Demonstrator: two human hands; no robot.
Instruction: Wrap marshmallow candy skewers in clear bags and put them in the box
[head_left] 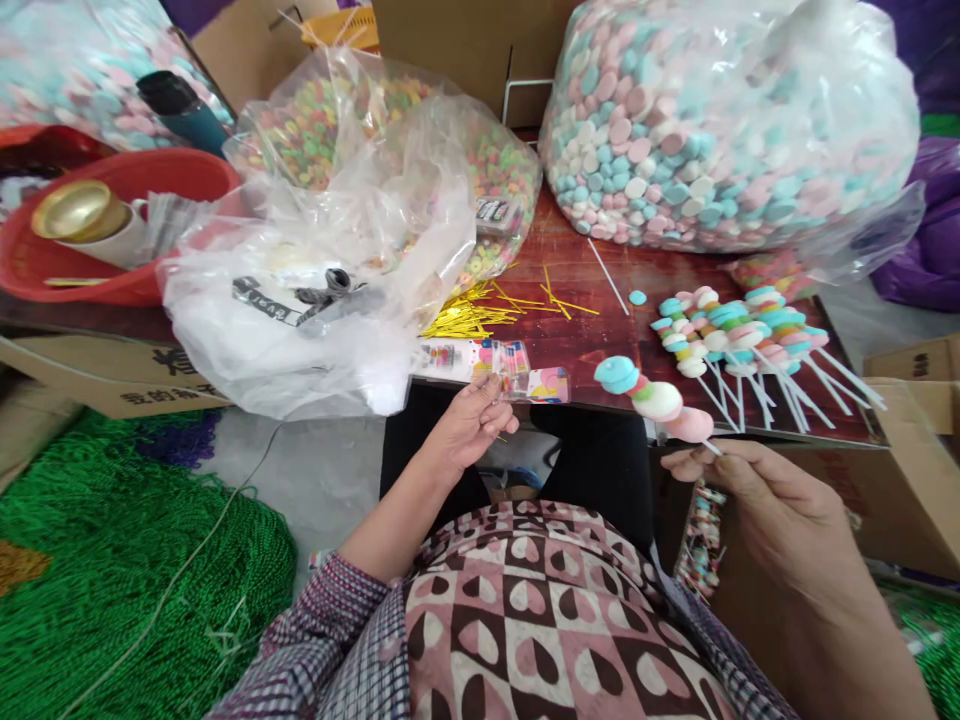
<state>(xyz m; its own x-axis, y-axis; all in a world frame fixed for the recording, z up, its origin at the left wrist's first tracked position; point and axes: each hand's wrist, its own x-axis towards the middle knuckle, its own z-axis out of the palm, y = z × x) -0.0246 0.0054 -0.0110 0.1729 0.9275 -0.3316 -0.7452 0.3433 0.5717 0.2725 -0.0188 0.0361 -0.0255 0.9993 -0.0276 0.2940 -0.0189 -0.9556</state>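
Note:
My right hand [784, 500] pinches the white stick of a marshmallow skewer [658, 400], threaded with blue, white and pink marshmallows and small coloured rings. The skewer tilts up to the left, beyond the table's front edge. At that edge my left hand [476, 420] has thumb and finger closed on a small printed clear plastic bag [511, 365]. More printed bags [551, 385] lie beside it. To the right, a pile of finished-looking skewers [739, 330] rests with white sticks pointing forward. Gold twist ties [472, 312] lie behind my left hand.
A big bag of marshmallows [720, 130] stands at the back right, bags of coloured rings [322, 130] at the back left. A crumpled white plastic bag [322, 330] overhangs the table [577, 310]. Left are a red basin [187, 170] and green cords [150, 560].

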